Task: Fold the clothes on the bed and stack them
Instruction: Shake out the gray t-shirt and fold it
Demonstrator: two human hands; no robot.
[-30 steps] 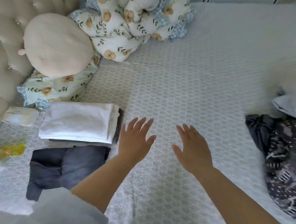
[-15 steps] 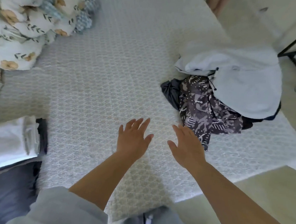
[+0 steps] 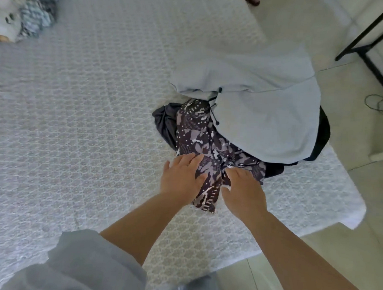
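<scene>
At five o'clock on the white textured bedspread point(image 3: 87, 128), both hands reach the crumpled dark patterned garment point(image 3: 205, 145): left hand point(image 3: 181, 177) fingers lie straight on it, right hand point(image 3: 243, 193) fingertips are hidden. Lifting it free of the pale blue hoodie point(image 3: 266, 100) at one o'clock should ease folding.

Pale tiled floor point(image 3: 327, 251) fills the right side; a black metal frame point(image 3: 369, 43) stands upper right, a thin cable point(image 3: 379, 103) beside it.
</scene>
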